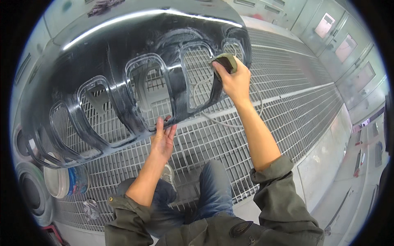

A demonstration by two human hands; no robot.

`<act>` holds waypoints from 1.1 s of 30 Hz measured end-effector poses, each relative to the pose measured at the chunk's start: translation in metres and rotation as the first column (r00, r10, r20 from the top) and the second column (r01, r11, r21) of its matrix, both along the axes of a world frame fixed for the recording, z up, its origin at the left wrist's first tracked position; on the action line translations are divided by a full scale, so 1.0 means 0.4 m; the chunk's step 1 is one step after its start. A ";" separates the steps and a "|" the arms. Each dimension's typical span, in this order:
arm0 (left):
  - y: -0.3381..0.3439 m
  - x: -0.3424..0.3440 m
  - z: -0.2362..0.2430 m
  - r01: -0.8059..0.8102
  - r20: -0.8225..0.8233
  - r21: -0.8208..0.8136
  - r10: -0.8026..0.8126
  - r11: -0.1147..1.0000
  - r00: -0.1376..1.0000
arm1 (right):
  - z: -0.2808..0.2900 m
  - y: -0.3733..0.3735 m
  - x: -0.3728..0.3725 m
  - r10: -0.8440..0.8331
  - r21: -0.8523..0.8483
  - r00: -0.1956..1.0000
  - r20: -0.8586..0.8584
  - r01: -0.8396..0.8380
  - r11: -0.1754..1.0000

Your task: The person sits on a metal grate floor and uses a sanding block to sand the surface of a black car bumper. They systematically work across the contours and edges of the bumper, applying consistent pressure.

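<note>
I see the slotted black panel (pixel 119 53) across the upper left and middle of my view, above the floor grating (pixel 287 108), its surface smeared whitish. Near its right end, the right hand (pixel 237 80) pinches a green pad (pixel 230 61) between thumb and fingers. At the lower edge, the left hand (pixel 162 141) touches the panel, fingers slightly apart; I cannot tell whether it grips. A thin hose (pixel 221 123) loops below. At my lower left, a white bucket (pixel 55 180) stands beside a blue tub (pixel 77 181), a crumpled wad (pixel 91 209) nearby.
</note>
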State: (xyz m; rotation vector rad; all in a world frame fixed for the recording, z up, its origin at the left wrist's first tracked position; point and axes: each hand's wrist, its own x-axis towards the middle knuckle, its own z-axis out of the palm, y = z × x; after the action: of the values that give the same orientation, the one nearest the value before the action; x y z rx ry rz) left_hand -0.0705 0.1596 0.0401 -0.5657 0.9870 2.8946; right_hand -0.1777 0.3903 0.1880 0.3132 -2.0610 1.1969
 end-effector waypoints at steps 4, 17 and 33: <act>-0.001 0.004 0.008 -0.006 0.010 -0.003 0.006 1.000 1.000 | -0.114 -0.033 0.050 -0.100 -0.191 0.983 -0.151 0.071 0.979; 0.005 -0.012 0.005 -0.026 0.009 0.020 0.026 0.999 1.000 | -0.405 -0.259 0.169 0.055 -0.844 0.950 0.308 0.246 0.476; -0.001 -0.002 0.024 0.019 -0.041 0.016 -0.018 1.000 0.999 | -0.342 -0.140 0.131 0.128 -0.863 0.947 0.296 0.207 0.460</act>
State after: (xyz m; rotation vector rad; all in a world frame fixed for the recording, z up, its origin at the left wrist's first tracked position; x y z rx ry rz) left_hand -0.0713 0.1590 0.0498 -0.4951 0.9672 2.9064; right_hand -0.1252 0.3343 0.0513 -0.4880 -1.3390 2.2240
